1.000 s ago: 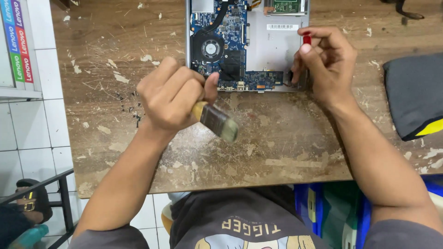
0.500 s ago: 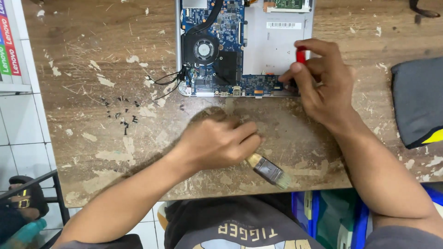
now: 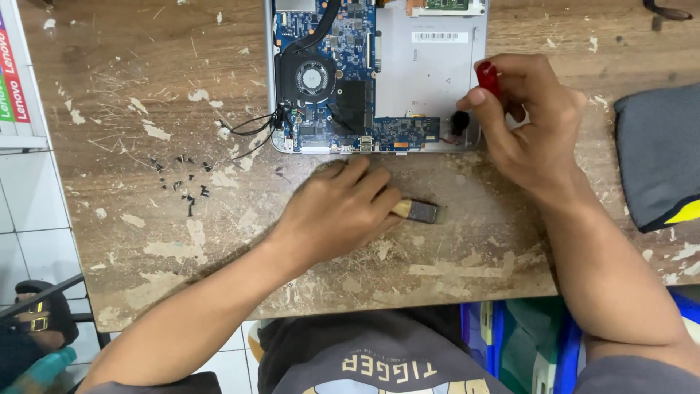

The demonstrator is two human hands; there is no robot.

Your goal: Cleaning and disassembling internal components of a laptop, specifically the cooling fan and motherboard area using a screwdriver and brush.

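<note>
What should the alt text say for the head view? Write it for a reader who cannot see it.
On a worn wooden table, the left hand rests over a small brush while the right hand holds a red-handled tool at an opened laptop with its circuit board and fan exposed. Small black screws lie scattered to the left.

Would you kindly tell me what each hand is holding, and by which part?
The left hand grips a brush by its wooden handle; the right hand pinches a red-handled tool at its handle.
</note>
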